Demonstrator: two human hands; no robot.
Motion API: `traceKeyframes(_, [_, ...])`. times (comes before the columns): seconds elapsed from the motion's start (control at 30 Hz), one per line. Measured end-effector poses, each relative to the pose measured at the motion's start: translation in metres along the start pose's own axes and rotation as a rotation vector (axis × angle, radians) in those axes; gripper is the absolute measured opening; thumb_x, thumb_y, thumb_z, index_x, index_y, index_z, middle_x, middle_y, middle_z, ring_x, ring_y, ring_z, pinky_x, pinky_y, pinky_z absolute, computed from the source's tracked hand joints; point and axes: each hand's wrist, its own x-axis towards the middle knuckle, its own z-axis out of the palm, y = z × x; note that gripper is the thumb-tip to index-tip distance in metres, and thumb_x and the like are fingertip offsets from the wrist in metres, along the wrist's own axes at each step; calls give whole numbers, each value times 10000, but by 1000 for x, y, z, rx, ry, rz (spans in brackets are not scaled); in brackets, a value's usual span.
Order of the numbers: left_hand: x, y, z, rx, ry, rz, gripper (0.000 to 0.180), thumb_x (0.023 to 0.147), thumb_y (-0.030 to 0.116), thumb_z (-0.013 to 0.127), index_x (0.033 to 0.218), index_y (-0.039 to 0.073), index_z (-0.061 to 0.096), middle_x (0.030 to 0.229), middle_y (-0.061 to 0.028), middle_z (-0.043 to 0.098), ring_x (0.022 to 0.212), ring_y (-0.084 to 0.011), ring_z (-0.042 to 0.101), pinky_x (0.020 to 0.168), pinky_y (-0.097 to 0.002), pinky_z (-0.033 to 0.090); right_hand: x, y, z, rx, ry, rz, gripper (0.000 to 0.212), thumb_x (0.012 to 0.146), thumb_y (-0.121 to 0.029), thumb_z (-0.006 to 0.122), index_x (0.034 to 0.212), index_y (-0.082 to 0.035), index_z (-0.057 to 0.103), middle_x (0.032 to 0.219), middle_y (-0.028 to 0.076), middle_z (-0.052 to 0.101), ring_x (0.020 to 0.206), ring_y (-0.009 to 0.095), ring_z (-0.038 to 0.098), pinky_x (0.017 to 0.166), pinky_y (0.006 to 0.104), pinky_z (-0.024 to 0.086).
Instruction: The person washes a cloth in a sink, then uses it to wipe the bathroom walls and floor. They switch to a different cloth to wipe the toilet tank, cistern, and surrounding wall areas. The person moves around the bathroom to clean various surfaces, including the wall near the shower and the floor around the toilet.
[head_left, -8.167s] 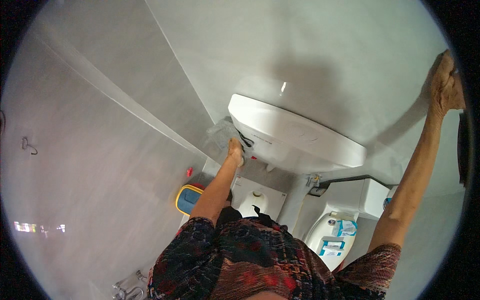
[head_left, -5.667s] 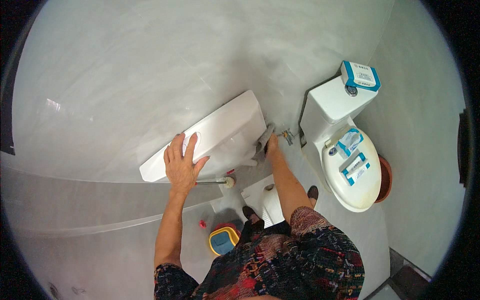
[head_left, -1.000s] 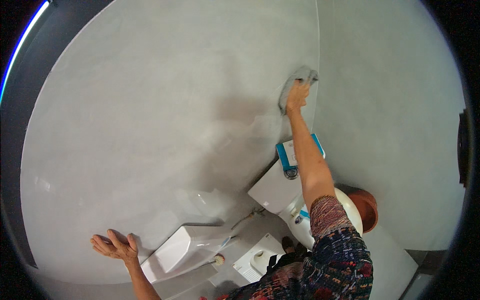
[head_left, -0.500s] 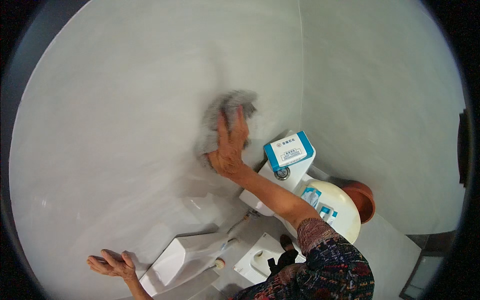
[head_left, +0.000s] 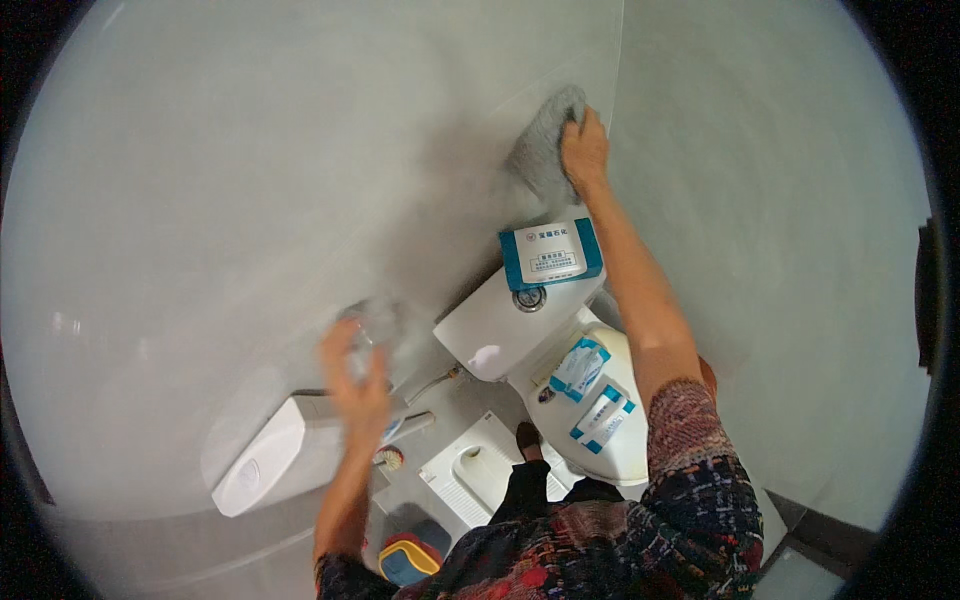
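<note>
My right hand [head_left: 587, 150] grips a grey fluffy cloth [head_left: 550, 145] against the pale wall [head_left: 250, 200], close to the corner. The cloth hangs loosely to the left of the fingers. Motion smears my left hand [head_left: 360, 375], which is raised before the wall above the urinal, its thumb and fingers apart. A faint greyish patch shows at its fingertips; I cannot make out whether it is a reflection. Below my right hand, a white and blue box [head_left: 551, 254] rests on the toilet tank [head_left: 475, 330].
On the closed toilet lid [head_left: 625, 455] lie two blue and white packets [head_left: 580, 369]. A white urinal [head_left: 265, 455] juts from the wall at lower left. A squat pan [head_left: 470, 465] is set in the floor, with a yellow-rimmed container [head_left: 408, 562] to its left.
My right hand has carried the grey cloth up and right toward the corner. My left hand has moved right and up from beside the urinal. The view has shifted.
</note>
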Motion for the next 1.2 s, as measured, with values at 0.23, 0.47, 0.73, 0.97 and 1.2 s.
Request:
traceKeyframes(0.23, [26,-14,193,-568,-261,-722,557,850,419,572,1221,12,485,1141,-87,545,944,-192,526,780,-345,426,-50,74,-61,-318,-488,98,472,825,-254,486,1205,25,490,1185,263,517,1085,381,506,961,435,357])
traceKeyframes(0.47, [15,4,243,-631,-258,-708,466,805,281,665,1059,-59,471,984,-129,542,856,-174,505,764,-300,425,-104,93,-77,56,-558,257,511,791,-239,581,1209,41,492,1152,254,545,1070,362,532,914,393,413])
traceKeyframes(0.73, [-73,91,196,-739,-312,-853,523,792,193,687,1159,-13,378,1037,-138,545,883,-191,557,694,-304,477,-156,90,-184,290,-657,423,414,817,-155,551,1185,30,515,1061,134,590,952,215,550,833,308,427])
traceKeyframes(0.97, [-235,48,255,-1022,-627,-1472,516,756,138,719,1189,24,462,1087,-117,553,1020,-269,522,790,-406,472,-190,150,-210,111,-599,435,480,813,-200,551,1238,8,470,1089,206,591,989,278,571,854,355,435])
traceKeyframes(1.2, [-312,16,314,-965,-566,-1510,511,752,167,729,1168,12,476,998,-95,574,839,-206,574,643,-328,494,-164,87,-115,-218,-377,-115,519,779,-158,587,1258,-15,446,1122,219,508,1001,371,511,868,428,417])
